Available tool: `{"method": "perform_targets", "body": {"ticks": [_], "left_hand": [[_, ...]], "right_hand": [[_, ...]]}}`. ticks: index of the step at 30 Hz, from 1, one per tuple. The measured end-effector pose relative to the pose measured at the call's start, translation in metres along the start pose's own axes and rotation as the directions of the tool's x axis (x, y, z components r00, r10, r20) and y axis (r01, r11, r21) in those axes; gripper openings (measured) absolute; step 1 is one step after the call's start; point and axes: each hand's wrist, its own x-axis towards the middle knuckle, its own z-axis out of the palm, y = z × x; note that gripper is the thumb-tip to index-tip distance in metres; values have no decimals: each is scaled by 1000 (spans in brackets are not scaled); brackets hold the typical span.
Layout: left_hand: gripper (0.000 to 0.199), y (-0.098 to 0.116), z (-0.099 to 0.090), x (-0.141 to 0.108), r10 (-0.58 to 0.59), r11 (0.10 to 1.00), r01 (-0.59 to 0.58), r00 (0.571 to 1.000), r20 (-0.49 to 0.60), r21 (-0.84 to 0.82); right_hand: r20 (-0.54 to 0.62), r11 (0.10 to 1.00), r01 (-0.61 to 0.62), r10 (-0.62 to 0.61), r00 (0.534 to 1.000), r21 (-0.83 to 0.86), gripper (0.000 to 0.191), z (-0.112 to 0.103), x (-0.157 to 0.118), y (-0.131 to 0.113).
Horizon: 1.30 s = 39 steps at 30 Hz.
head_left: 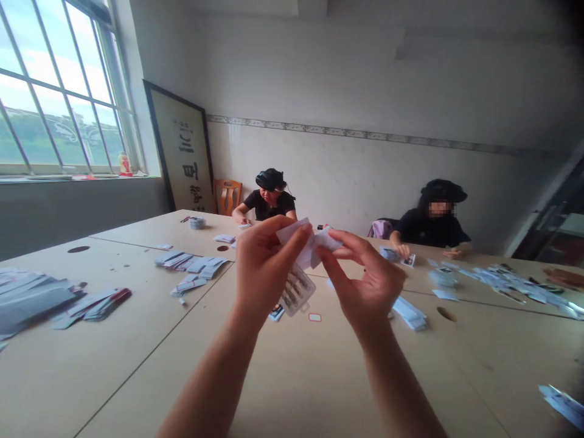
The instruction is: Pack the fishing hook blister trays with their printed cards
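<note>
The person's left hand (pixel 262 261) pinches white paper (pixel 294 234) between thumb and fingers, and the right hand (pixel 370 277) nips its other side, thumb against fingertips. The paper is raised above the table (pixel 314 377), between the two hands (whether it is one piece or two cannot be told). Just below it, beside the left hand, a clear plastic case (pixel 298 292) with small slim items inside hangs tilted; what supports it is hidden. Beneath, a red-edged label (pixel 314 317) lies flat on the tabletop. Bundles of slips (pixel 410 313) lie beyond the right wrist, with fanned slips (pixel 191 264) and a larger paper pile (pixel 36 298) off to the left. Across the table sit two co-workers in dark headgear, one near a wooden chair (pixel 228 196), the other farther right, a hand at a printed card (pixel 408 260).
</note>
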Motion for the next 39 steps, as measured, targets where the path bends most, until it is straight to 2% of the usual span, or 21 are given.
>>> {"method": "perform_targets", "body": {"ticks": [7, 18, 28, 35, 39], "left_hand": [[22, -5, 1, -2, 29, 999, -32, 997, -77, -39], [21, -3, 2, -4, 45, 996, -55, 989, -140, -68], [19, -5, -1, 0, 95, 994, -104, 980, -173, -42], [20, -11, -5, 6, 153, 988, -144, 963, -222, 54], [17, -12, -10, 8, 130, 991, -121, 961, -246, 49]], "right_hand": [[-121, 992, -102, 111, 986, 78, 22, 14, -9, -2], [-248, 973, -167, 203, 947, 160, 24, 28, -17, 0], [-172, 911, -258, 324, 930, 321, 26, 30, -19, 7], [-134, 790, -404, 513, 848, 462, 31, 28, -9, 3], [-109, 738, -443, 566, 817, 509, 30, 27, -6, 3]]}}
